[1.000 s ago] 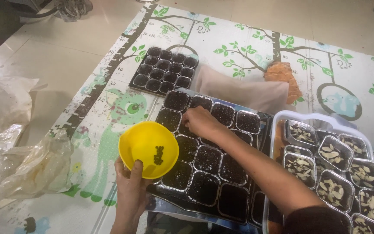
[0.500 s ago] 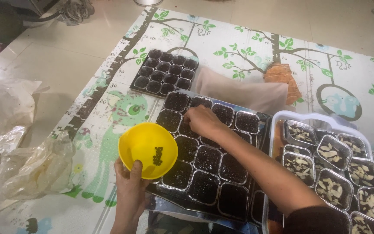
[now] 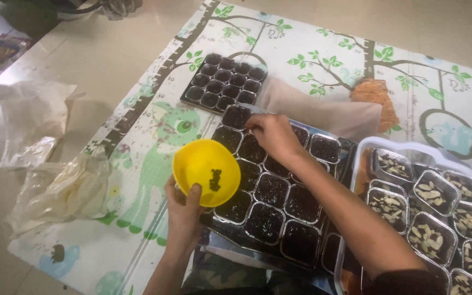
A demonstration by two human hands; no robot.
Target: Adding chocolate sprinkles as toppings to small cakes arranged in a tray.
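My left hand holds a small yellow bowl by its near rim; a few dark bits lie inside it. The bowl hovers over the left edge of a black tray of square cups filled with dark brown mix. My right hand reaches across that tray, fingers pinched together over a cup in the far row. Whether something is between the fingertips cannot be seen.
A second, smaller dark tray lies farther away on the printed play mat. A clear plastic tub with cups topped by pale slivers stands at the right. Crumpled plastic bags lie on the floor at the left. A beige cloth sits beyond the tray.
My right hand has stayed over the far row of cups, shifting only slightly. The yellow bowl in my left hand is held in about the same place.
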